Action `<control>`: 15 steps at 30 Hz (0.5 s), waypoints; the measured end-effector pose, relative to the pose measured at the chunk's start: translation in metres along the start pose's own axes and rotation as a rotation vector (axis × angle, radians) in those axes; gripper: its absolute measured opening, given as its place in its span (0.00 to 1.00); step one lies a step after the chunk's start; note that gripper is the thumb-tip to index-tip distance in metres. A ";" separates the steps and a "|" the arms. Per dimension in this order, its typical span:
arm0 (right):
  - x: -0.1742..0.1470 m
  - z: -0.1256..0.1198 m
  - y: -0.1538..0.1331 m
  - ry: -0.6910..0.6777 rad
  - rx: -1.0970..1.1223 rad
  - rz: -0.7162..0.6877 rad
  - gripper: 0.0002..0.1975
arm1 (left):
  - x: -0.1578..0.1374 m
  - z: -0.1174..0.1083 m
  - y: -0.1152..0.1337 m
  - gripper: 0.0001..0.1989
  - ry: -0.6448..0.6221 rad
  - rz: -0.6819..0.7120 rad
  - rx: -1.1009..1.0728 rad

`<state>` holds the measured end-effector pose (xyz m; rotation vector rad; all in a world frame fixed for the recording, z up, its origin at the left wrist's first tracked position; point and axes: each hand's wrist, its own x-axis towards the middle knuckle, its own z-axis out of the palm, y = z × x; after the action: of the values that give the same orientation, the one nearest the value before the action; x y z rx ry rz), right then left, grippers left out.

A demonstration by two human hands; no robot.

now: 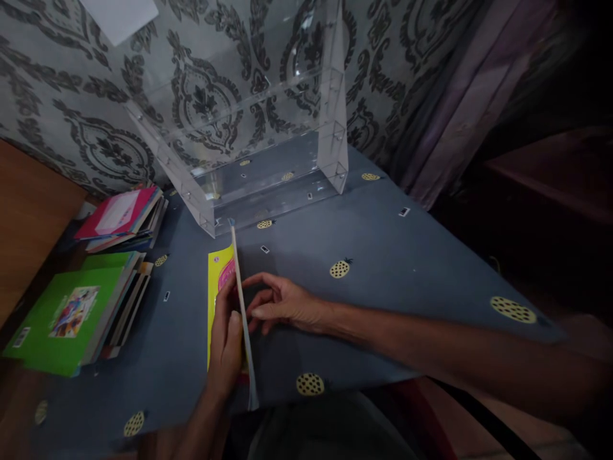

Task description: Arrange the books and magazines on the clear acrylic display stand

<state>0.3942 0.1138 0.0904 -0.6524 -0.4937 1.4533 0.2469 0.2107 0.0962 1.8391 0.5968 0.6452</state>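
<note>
A thin book (243, 306) stands upright, nearly edge-on, on the blue cloth near the table's front. To its left shows a yellow cover with a pink patch (214, 271); whether it belongs to the same book I cannot tell. My left hand (227, 345) is against the book's left side, thumb raised and fingers partly hidden, steadying it. From the right, my right hand (282, 305) reaches in with curved, parted fingers, the index fingertip touching the book's right side. Just beyond the book stands a clear acrylic rack (332, 121) with tiers.
Left of my hands lie a stack of books topped by a green one (90, 287) and, farther back, a stack with a pink cover (119, 214). The cloth (373, 236) has pineapple prints. A patterned wall (205, 96) rises behind; a curtain (469, 96) hangs at right.
</note>
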 end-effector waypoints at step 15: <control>-0.006 0.000 0.006 0.203 -0.258 -0.152 0.33 | 0.012 -0.010 0.048 0.23 -0.107 -0.543 -0.298</control>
<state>0.3889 0.1074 0.0868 -0.9363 -0.5637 1.1754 0.2537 0.2092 0.1460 1.3418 0.8370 0.2514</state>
